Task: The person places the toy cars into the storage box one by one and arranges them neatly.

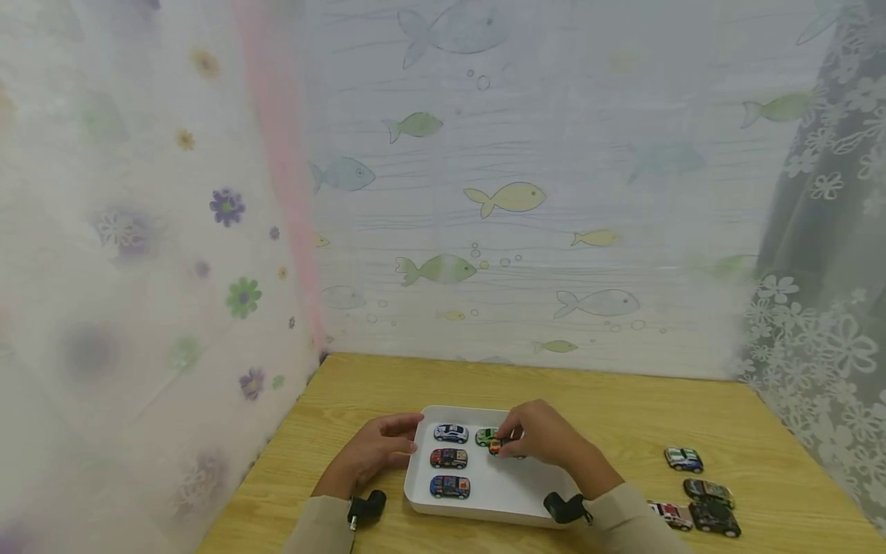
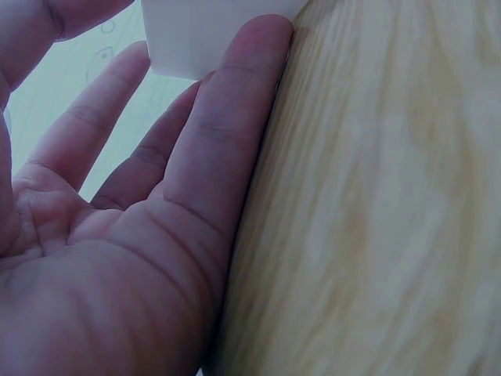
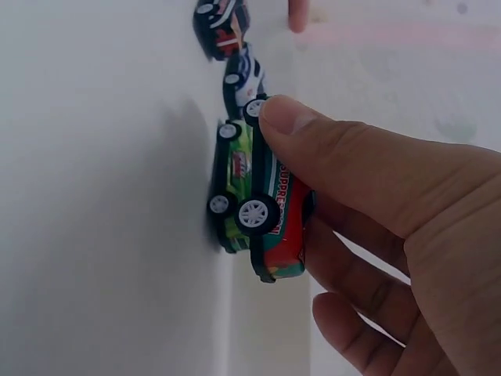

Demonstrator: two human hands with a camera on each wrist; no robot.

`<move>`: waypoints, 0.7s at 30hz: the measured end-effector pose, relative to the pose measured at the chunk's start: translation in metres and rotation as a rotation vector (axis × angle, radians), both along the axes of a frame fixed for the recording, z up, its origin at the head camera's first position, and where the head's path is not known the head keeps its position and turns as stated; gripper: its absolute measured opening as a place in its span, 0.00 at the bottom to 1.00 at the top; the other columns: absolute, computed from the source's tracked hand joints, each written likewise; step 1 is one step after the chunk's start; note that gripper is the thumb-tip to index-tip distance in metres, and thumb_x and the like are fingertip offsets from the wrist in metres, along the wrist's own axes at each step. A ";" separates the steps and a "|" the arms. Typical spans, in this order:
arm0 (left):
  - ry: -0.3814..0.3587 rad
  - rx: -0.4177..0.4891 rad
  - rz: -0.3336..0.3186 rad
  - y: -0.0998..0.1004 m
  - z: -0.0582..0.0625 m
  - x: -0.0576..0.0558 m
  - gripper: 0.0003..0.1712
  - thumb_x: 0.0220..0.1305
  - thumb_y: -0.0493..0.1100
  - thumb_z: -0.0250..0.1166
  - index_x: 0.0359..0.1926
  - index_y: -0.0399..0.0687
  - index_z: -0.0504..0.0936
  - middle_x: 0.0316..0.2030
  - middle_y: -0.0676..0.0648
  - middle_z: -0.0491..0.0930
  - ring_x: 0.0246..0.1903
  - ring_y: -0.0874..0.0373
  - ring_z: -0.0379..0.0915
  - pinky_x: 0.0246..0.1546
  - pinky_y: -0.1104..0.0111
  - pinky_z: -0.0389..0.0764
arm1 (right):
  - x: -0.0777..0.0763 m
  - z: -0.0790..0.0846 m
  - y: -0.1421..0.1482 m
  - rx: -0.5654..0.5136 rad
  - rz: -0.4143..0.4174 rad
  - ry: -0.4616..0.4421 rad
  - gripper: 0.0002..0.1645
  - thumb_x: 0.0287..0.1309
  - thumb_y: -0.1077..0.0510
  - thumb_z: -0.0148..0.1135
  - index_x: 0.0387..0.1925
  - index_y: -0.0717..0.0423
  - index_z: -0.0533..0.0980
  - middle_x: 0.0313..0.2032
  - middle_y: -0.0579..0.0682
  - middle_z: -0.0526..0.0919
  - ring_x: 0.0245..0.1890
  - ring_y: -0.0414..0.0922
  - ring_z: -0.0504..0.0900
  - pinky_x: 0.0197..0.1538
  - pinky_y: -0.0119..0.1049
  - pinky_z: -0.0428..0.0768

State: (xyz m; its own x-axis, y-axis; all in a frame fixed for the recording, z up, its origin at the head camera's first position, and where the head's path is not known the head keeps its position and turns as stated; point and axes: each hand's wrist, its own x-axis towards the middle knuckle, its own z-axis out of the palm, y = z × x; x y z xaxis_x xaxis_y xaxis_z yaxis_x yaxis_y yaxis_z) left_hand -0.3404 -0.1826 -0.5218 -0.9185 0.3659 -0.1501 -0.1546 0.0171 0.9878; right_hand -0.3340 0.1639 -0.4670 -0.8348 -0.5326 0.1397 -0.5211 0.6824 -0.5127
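Note:
My right hand point(image 1: 550, 437) pinches a red and dark green toy car point(image 3: 283, 211) between thumb and fingers, over the white tray point(image 1: 501, 492). Just beside it in the tray sits a bright green toy car point(image 3: 239, 168), partly covered by the held one in the right wrist view. A column of toy cars stands at the tray's left: a white one point(image 1: 451, 433), a dark red one point(image 1: 448, 458) and a blue one point(image 1: 450, 486). At the tray's left wall rests my left hand point(image 1: 377, 448), fingers extended, the edge of the hand along the wooden table.
On the wooden table point(image 1: 609, 400), right of the tray, several more toy cars stand: a white, blue and green one point(image 1: 684, 459), a dark greenish one point(image 1: 708, 492), a black one point(image 1: 714, 518) and a white and red one point(image 1: 671, 515). Patterned curtains point(image 1: 512, 154) hang behind.

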 end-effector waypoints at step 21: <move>0.001 -0.015 0.035 0.006 0.000 0.022 0.37 0.59 0.33 0.72 0.71 0.45 0.75 0.70 0.38 0.72 0.63 0.47 0.76 0.56 0.56 0.86 | 0.009 0.000 -0.019 0.044 0.044 -0.058 0.10 0.47 0.55 0.84 0.34 0.48 0.91 0.27 0.34 0.86 0.27 0.33 0.77 0.31 0.30 0.77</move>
State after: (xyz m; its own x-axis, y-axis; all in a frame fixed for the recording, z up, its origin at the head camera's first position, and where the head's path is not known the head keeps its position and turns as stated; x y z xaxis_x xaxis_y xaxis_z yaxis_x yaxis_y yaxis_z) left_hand -0.3187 -0.1767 -0.5220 -0.9309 0.3309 -0.1545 -0.1545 0.0267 0.9876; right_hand -0.3250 0.1447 -0.4674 -0.8162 -0.5738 0.0678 -0.5219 0.6818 -0.5126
